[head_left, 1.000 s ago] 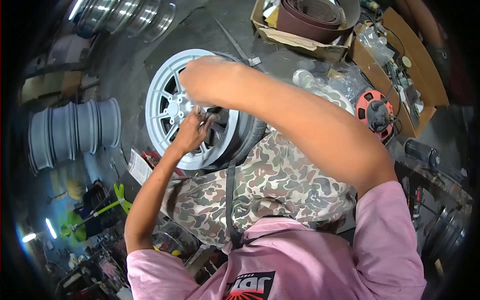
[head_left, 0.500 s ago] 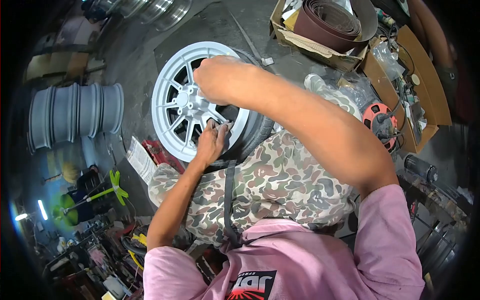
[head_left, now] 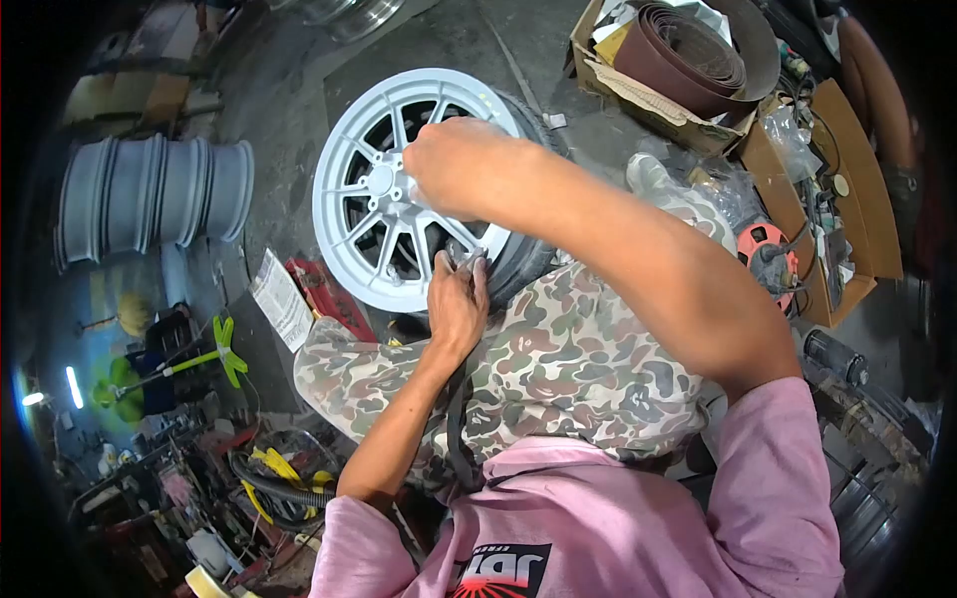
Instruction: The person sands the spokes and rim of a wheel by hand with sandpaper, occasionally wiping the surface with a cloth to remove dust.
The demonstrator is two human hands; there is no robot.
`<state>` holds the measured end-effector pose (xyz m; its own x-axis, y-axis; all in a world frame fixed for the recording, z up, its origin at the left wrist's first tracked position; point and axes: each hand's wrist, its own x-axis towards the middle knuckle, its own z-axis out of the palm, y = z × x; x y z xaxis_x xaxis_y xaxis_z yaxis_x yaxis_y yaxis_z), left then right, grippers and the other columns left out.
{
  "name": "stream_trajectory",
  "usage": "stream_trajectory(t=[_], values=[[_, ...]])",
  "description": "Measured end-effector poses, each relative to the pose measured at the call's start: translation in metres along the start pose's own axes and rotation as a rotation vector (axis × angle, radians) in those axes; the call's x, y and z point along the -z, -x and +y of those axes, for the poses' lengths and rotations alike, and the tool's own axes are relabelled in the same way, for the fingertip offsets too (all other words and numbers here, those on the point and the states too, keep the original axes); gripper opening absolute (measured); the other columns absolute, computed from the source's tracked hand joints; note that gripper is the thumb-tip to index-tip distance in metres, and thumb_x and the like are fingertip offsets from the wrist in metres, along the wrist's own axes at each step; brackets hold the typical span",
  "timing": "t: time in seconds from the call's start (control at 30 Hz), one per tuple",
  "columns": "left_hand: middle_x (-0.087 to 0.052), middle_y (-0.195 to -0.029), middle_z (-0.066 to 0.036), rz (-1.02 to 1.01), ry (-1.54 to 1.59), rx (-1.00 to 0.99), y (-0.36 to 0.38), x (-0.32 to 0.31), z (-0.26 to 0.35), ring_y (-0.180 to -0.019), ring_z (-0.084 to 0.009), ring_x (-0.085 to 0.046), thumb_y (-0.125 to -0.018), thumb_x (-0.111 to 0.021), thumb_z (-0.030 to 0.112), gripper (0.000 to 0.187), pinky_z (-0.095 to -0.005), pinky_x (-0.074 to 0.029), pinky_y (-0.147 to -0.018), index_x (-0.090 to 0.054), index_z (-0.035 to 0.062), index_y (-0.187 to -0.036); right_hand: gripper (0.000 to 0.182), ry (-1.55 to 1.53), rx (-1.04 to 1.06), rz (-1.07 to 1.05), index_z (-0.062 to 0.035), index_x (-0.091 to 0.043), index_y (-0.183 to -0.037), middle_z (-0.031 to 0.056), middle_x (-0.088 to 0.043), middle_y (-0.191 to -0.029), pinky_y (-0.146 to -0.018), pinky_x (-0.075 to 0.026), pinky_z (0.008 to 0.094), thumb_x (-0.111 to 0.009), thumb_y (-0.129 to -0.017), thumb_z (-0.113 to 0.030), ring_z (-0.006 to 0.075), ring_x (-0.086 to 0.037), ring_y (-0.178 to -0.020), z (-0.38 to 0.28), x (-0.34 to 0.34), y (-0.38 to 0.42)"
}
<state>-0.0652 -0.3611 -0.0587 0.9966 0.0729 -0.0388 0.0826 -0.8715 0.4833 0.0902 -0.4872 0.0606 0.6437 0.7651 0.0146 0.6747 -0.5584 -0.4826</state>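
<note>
A light grey multi-spoke wheel rim [head_left: 329, 204] lies face up on a dark tyre [head_left: 525, 264] in front of my legs. My right hand [head_left: 461, 167] is closed over the spokes, right of the hub; its fingertips and whatever they hold are hidden. My left hand [head_left: 459, 299] rests at the rim's near edge with bent fingers, and something greyish that I cannot make out shows at its fingertips.
Several grey wheel barrels [head_left: 150, 196] stand at the left. A red item [head_left: 329, 294] and a printed sheet [head_left: 282, 301] lie near my knee. Cartons [head_left: 663, 105] with abrasive rolls [head_left: 688, 62], a red cable reel [head_left: 766, 254] and another person's arm [head_left: 877, 90] are at the right.
The wheel appears slightly farther right and higher in view. My left hand has moved right along the near edge of the rim. My right hand remains closed over the spokes.
</note>
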Motion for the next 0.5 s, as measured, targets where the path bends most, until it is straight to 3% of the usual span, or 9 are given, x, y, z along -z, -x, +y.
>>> stream_trajectory(t=[0.2, 0.27, 0.37, 0.4, 0.5], values=[[-0.052, -0.087, -0.027, 0.095, -0.171, -0.044, -0.011, -0.025, -0.006, -0.08, -0.0425, -0.056, -0.095, -0.056, 0.015, 0.024, -0.0517, -0.044, -0.07, -0.07, -0.0041, -0.099, 0.028, 0.028, 0.017, -0.015, -0.0014, -0.073, -0.095, 0.0202, -0.071, -0.09, -0.083, -0.055, 0.0439, -0.068, -0.087, -0.027, 0.036, -0.07, -0.09, -0.003, -0.004, -0.008], [-0.05, -0.085, -0.027, 0.159, -0.045, -0.071, 0.003, -0.012, 0.003, -0.075, -0.0436, -0.053, -0.096, -0.056, 0.016, 0.028, -0.0497, -0.043, -0.068, -0.067, -0.0073, -0.083, 0.027, 0.013, 0.012, -0.017, -0.001, -0.073, -0.095, 0.0205, -0.071, -0.09, -0.083, -0.055, 0.044, -0.068, -0.086, -0.027, 0.036, -0.07, -0.089, -0.004, -0.003, -0.001], [-0.05, -0.085, -0.027, 0.107, -0.101, -0.013, 0.007, -0.01, 0.005, -0.076, -0.0437, -0.054, -0.096, -0.055, 0.016, 0.03, -0.0496, -0.043, -0.069, -0.066, -0.0081, -0.082, 0.027, -0.013, 0.038, -0.019, 0.0002, -0.072, -0.094, 0.0212, -0.071, -0.09, -0.082, -0.055, 0.0444, -0.067, -0.086, -0.026, 0.0365, -0.07, -0.089, -0.008, -0.004, -0.001], [-0.053, -0.088, -0.025, 0.145, -0.129, -0.063, 0.004, -0.019, -0.004, -0.078, -0.0425, -0.055, -0.096, -0.054, 0.017, 0.026, -0.0505, -0.042, -0.069, -0.07, -0.0031, -0.102, 0.027, 0.006, 0.028, -0.023, 0.0004, -0.072, -0.094, 0.0212, -0.071, -0.09, -0.082, -0.055, 0.0445, -0.067, -0.086, -0.025, 0.0365, -0.07, -0.089, -0.008, -0.005, -0.003], [-0.052, -0.089, -0.024, 0.116, -0.183, -0.021, -0.017, -0.032, -0.017, -0.077, -0.0419, -0.054, -0.096, -0.054, 0.017, 0.026, -0.0505, -0.042, -0.069, -0.07, -0.0028, -0.105, 0.027, 0.024, 0.025, -0.028, 0.0004, -0.072, -0.093, 0.0208, -0.071, -0.09, -0.081, -0.056, 0.0445, -0.066, -0.087, -0.025, 0.0363, -0.07, -0.088, -0.01, -0.01, -0.007]])
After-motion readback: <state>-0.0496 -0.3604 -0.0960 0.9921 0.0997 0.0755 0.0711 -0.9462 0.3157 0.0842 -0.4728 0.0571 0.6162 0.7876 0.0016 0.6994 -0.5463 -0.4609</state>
